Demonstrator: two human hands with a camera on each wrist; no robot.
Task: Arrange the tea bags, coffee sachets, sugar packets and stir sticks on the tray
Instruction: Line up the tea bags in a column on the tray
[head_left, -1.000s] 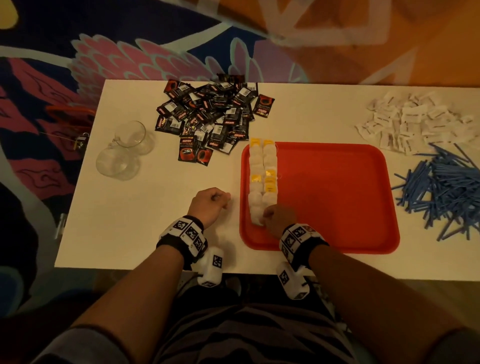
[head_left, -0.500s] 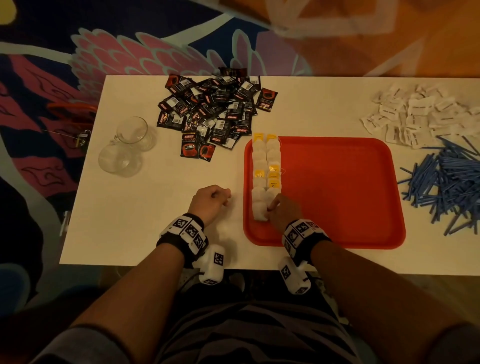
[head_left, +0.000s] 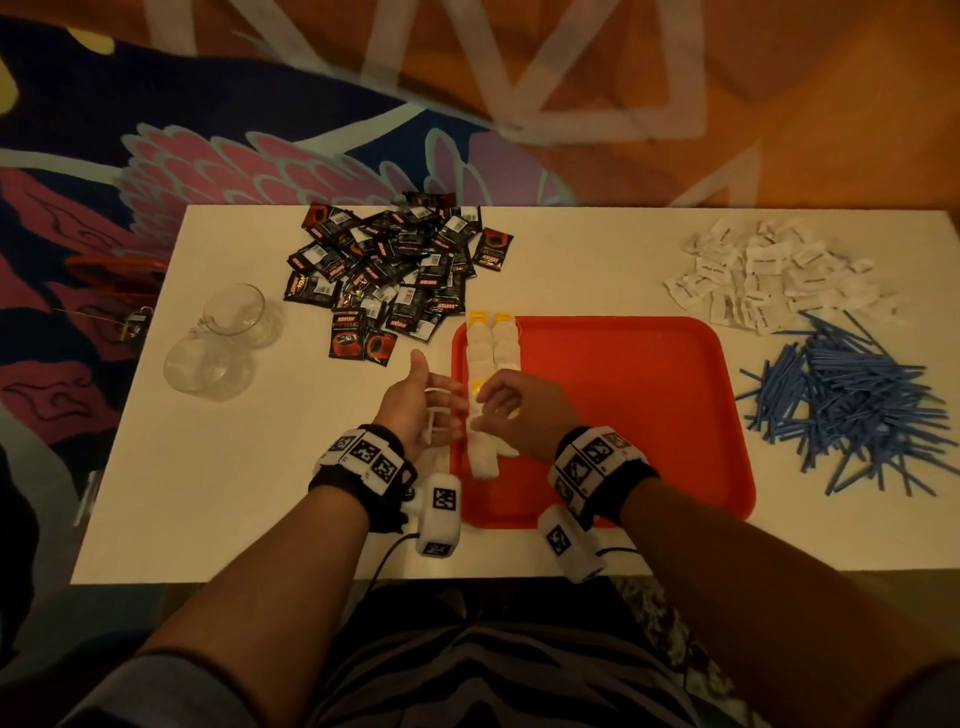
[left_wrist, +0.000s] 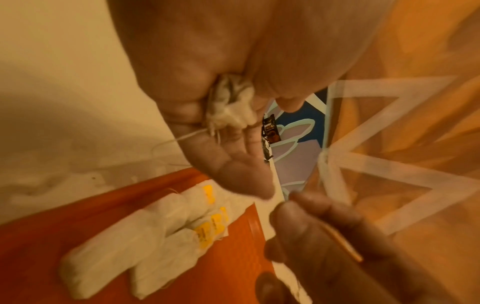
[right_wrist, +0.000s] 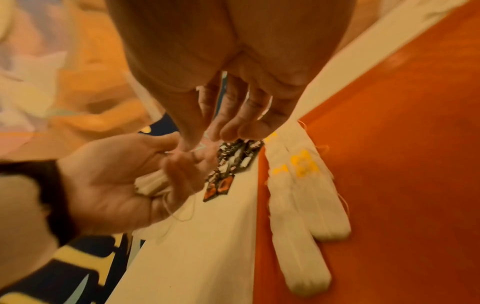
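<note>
Red tray (head_left: 649, 415) lay mostly bare; left hand (head_left: 410, 410) cupped tea bags (left_wrist: 231, 107) at its rim, right hand (head_left: 524, 415) pinched their string (right_wrist: 179, 207)

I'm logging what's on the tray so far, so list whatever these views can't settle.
- Count of tea bags in the rows: head view, right hand covers the middle.
- Contents of left hand: left wrist view shows a white wad with string; bag count hidden by the palm.
- Coffee sachets print: too small, blurred.
- Sugar packets: washed out, uncountable.
</note>
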